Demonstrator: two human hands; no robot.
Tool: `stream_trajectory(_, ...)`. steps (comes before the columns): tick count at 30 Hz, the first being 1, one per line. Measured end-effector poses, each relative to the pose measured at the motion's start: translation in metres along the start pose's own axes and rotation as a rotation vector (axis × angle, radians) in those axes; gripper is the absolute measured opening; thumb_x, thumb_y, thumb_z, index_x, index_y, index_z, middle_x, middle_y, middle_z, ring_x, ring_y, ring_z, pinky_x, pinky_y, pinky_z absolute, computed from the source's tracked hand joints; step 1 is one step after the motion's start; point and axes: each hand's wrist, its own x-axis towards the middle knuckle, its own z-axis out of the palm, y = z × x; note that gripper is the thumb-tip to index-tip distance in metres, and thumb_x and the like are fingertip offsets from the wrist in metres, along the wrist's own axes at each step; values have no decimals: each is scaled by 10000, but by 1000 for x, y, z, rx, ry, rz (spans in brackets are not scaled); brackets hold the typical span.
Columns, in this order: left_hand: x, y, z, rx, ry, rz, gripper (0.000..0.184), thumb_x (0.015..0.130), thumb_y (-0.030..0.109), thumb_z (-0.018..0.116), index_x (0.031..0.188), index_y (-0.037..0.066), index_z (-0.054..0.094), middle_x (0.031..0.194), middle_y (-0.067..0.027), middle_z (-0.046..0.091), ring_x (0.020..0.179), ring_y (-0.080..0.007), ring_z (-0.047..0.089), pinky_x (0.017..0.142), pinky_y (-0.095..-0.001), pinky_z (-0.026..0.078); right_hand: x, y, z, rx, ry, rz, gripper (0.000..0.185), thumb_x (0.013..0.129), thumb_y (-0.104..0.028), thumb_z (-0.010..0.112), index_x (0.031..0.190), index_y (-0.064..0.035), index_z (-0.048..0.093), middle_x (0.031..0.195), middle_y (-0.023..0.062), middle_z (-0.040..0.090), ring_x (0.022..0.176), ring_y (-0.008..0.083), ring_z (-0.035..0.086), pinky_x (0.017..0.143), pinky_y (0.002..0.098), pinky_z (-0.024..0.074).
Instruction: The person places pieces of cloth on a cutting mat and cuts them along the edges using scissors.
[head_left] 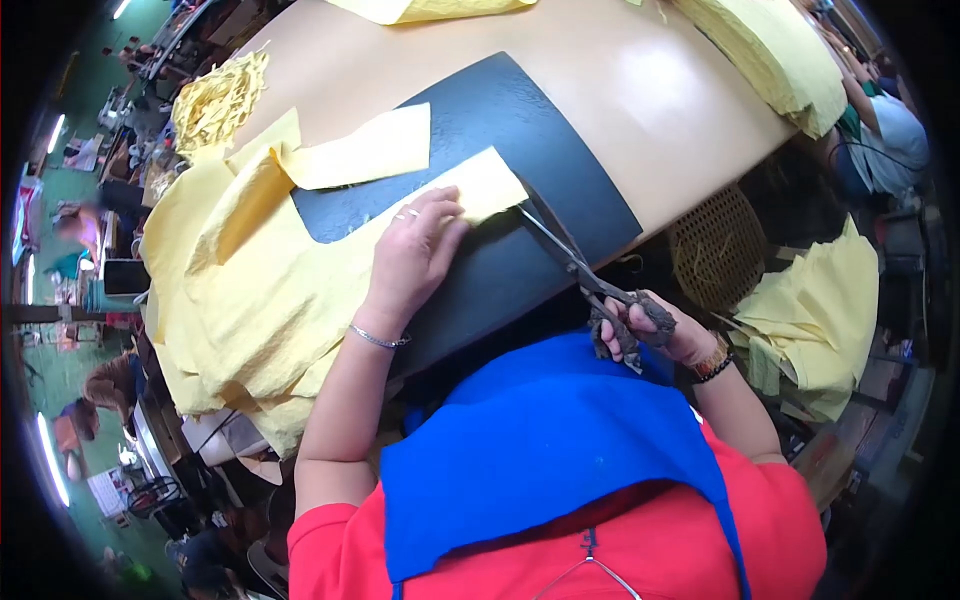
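My left hand (415, 240) lies on a large yellow cloth (290, 290), its fingers resting near a narrow end of the fabric. This cloth spreads over a dark mat (520, 130) and hangs off the table's left side. In my right hand (665, 330) is a pair of scissors (580, 262) with dark wrapped handles. The blades are parted, and their tips are at the lower right corner of the cloth's end. A cut flap of yellow cloth (375, 148) lies on the mat just beyond.
A heap of thin yellow strips (222, 98) sits at the table's far left. Folded yellow cloth (775, 60) lies along the right edge. Beside me on the right are a woven basket (715, 245) and more draped yellow cloth (820, 310). Another person (885, 140) sits at far right.
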Motion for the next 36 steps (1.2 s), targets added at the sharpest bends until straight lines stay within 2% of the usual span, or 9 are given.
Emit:
stream_trajectory(2,-1,9,4,252,-75,148,357,851,332,674,1138,123,633,1318,-83,562,1243,-313,498,1017,-466,399,2,-1,1,-31,23,-10,444,890,-468,627,864,-26,616,747,34,600,660,119,593,638,250,497)
stream_trajectory(3,-3,9,4,254,-172,91,461,850,451,638,1223,183,613,1419,-76,472,1335,-313,397,1085,-536,294,4,-2,2,-51,37,-10,438,892,-464,627,860,-26,614,751,34,600,660,117,592,636,249,497)
stream_trajectory(4,-4,10,2,273,-190,94,470,849,460,633,1239,199,607,1423,-75,469,1337,-313,394,1087,-540,289,5,-3,4,-71,50,-9,433,893,-459,628,856,-27,612,756,34,599,659,116,591,635,248,496)
stream_trajectory(6,-5,12,-1,313,-220,99,489,849,479,624,1270,232,597,1429,-72,462,1341,-313,389,1091,-547,278,8,-4,7,-62,90,-12,316,902,-338,644,837,-32,602,746,29,595,650,94,582,618,234,491)
stream_trajectory(11,-8,8,-1,308,-201,142,496,846,519,608,1251,233,603,1411,-71,480,1320,-321,413,1065,-560,305,10,-17,14,-111,149,27,175,888,-196,651,823,-43,599,712,15,596,627,55,563,594,206,477)
stream_trajectory(15,-8,9,0,316,-192,150,504,841,524,611,1249,228,605,1409,-77,482,1319,-324,415,1061,-555,309,10,-19,15,-226,181,69,183,878,-203,667,822,-43,598,705,7,601,611,46,560,579,196,471)
stream_trajectory(17,-7,10,0,302,-224,120,518,840,515,619,1273,233,592,1435,-68,456,1345,-317,383,1088,-553,274,9,-19,15,-263,191,58,192,874,-207,668,813,-46,584,702,-5,585,605,49,570,571,200,478)
stream_trajectory(26,-7,8,0,300,-221,116,553,828,530,620,1293,232,579,1449,-66,441,1360,-325,363,1096,-552,265,-11,-28,19,-294,236,121,178,882,-190,670,803,-52,588,693,-6,587,590,50,577,549,198,487)
stream_trajectory(36,-8,15,-1,280,-248,151,578,790,548,654,1273,238,594,1431,-64,461,1346,-323,381,1096,-554,273,4,-24,17,-244,211,78,208,902,-224,657,808,-45,609,694,12,618,600,43,563,556,202,467)
